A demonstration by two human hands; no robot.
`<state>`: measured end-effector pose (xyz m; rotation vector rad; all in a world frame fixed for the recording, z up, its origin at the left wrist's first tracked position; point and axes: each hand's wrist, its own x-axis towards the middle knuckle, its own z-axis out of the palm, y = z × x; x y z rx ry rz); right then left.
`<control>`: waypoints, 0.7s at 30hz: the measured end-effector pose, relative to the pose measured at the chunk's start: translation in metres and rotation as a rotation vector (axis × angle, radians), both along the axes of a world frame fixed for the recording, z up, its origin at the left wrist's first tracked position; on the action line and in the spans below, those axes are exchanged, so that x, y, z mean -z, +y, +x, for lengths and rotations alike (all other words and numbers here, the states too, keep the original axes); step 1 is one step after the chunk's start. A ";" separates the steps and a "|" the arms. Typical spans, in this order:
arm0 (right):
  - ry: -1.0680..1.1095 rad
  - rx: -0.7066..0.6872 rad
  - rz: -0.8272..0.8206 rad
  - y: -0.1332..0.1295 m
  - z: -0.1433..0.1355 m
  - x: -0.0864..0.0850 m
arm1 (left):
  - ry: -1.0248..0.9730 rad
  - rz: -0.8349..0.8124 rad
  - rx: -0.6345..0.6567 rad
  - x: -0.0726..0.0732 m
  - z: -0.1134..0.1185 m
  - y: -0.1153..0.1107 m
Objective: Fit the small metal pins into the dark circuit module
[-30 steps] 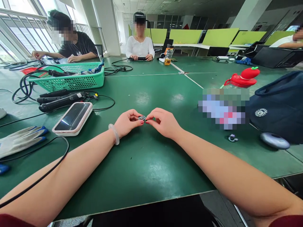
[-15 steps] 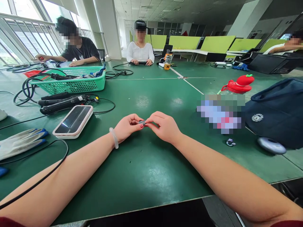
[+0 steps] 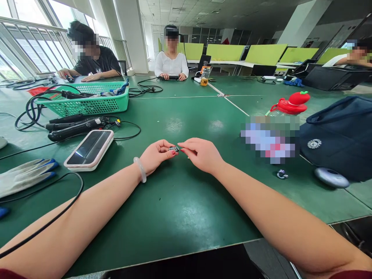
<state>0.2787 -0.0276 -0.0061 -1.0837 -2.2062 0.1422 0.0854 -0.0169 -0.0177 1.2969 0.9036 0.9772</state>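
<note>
Between the thumb and fingers of my left hand (image 3: 157, 155) is a small dark and silvery object (image 3: 174, 148), too small to name. A pale bracelet (image 3: 140, 169) circles that wrist. My right hand (image 3: 202, 154) is closed in a pinch just right of the object, with a narrow gap between its fingertips and the object. Whatever it may hold is hidden, though a tiny yellowish spot shows below its fingers. Both hands are above the green table (image 3: 180, 217).
To the left lie a phone (image 3: 89, 150), black handheld tools (image 3: 77, 128), a glove (image 3: 27, 176) and a green basket (image 3: 87, 106). A cable crosses my left forearm. On the right are a red-lidded bottle (image 3: 287, 106), a dark bag (image 3: 338, 139) and a grey oval case (image 3: 331, 178). Several people sit beyond.
My right fingertips have drawn slightly away from the small object, which stays in my left hand. A co-worker's hand at the far left has moved right.
</note>
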 end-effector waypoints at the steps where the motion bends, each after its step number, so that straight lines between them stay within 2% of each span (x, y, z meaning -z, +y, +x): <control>1: -0.033 0.029 -0.056 0.003 0.003 -0.001 | 0.021 -0.007 -0.015 0.000 0.000 0.000; 4: -0.175 0.079 -0.271 0.011 0.014 -0.001 | 0.086 -0.007 -0.049 0.000 0.001 0.002; 8: -0.187 0.070 -0.453 0.015 0.022 0.002 | 0.132 -0.007 -0.069 0.001 0.002 0.003; 15: -0.211 0.046 -0.447 0.014 0.015 0.004 | 0.214 0.029 -0.032 0.002 0.001 0.003; 21: -0.202 0.063 -0.472 0.013 0.021 -0.001 | 0.306 0.042 0.004 0.001 0.001 0.002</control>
